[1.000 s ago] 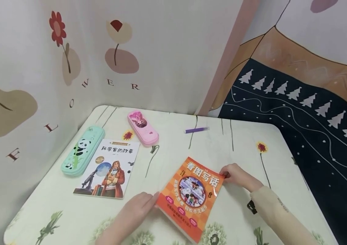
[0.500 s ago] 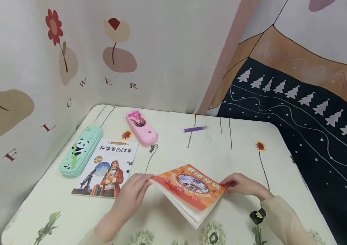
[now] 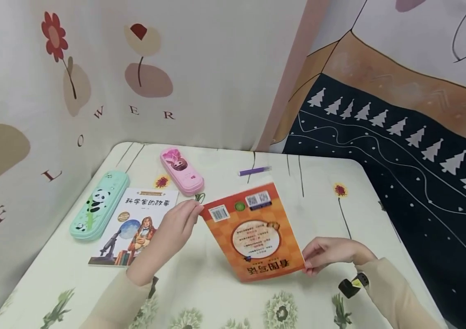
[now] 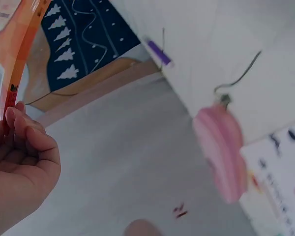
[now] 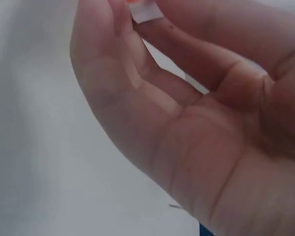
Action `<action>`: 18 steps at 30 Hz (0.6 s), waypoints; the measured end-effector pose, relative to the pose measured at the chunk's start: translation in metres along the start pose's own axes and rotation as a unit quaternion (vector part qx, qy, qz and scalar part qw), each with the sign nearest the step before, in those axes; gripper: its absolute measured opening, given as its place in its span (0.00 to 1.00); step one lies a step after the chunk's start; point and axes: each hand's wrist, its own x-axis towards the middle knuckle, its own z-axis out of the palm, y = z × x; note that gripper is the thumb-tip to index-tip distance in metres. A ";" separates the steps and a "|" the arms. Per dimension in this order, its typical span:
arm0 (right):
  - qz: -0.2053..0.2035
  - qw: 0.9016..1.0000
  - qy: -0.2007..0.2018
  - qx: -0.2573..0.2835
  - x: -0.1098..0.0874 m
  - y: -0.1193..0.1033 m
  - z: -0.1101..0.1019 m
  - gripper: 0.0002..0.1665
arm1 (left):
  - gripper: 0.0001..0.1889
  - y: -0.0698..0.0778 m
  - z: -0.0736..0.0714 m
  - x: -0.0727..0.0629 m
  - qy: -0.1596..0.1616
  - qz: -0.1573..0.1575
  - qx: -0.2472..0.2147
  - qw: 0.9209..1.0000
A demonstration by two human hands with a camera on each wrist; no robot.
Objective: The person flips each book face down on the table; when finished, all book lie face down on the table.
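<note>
An orange book [image 3: 220, 228] is held up over the table, tilted, with its back cover facing me and its print upside down. My left hand [image 3: 175, 233] pinches the book's upper left corner. In the left wrist view, that hand [image 4: 24, 162] grips the spine end between thumb and curled fingers. At the lower right corner my right hand [image 3: 331, 253] pinches the book between thumb and fingers. Only a small bit of the book shows at the fingertips in the right wrist view, where the right hand [image 5: 187, 123] fills most of the frame.
A white book with a figure in a red coat [image 3: 144, 233] lies at the left, partly behind my left arm. Beside it are a green panda pencil case [image 3: 99, 205] and a pink pencil case [image 3: 182, 171]. A purple pen [image 3: 254, 171] lies near the table's [image 3: 315, 201] back edge.
The orange book has been lifted and turned over, from front cover up to back cover facing me. My left hand has risen with its corner, while the right hand has dropped slightly.
</note>
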 end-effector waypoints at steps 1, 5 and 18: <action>0.003 1.000 0.004 -0.001 0.001 0.001 0.000 0.17 | 0.07 -0.003 0.003 0.004 -0.015 -0.011 0.000 1.000; 0.016 0.999 0.024 -0.015 0.006 0.005 0.001 0.17 | 0.10 -0.015 0.017 0.021 -0.058 -0.036 -0.001 0.998; 0.038 0.997 0.073 0.005 0.027 0.024 -0.007 0.16 | 0.15 -0.071 0.071 0.058 -0.132 -0.106 -0.002 0.986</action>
